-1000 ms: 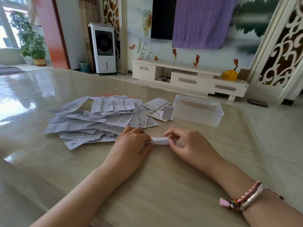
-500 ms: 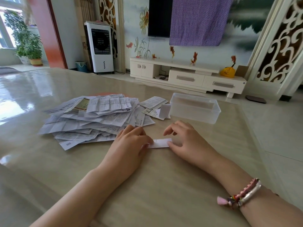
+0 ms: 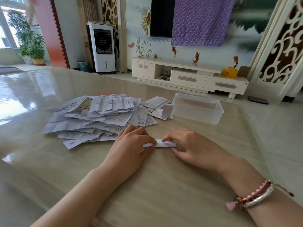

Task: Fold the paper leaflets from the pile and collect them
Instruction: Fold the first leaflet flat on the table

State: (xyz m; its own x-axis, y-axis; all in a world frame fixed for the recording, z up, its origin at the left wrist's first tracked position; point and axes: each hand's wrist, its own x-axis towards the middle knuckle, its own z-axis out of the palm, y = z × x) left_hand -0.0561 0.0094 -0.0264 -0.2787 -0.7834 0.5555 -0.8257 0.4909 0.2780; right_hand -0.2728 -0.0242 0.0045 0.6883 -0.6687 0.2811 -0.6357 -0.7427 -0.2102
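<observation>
Right hand (image 3: 188, 145) sliding back along narrow white folded paper strip (image 3: 161, 143); both grips pinching it, left hand (image 3: 131, 145) anchoring, sharpening crease on glossy beige worktop (image 3: 164, 185).

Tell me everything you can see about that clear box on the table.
The clear plastic box is a shallow, lidless rectangular tub with a thickened rim and frosted, see-through walls. It stands upright on the glossy table, beyond the right hand and just right of the leaflet pile. A small folded white leaflet stands against its left end. It looks empty, and neither hand touches it.
</observation>
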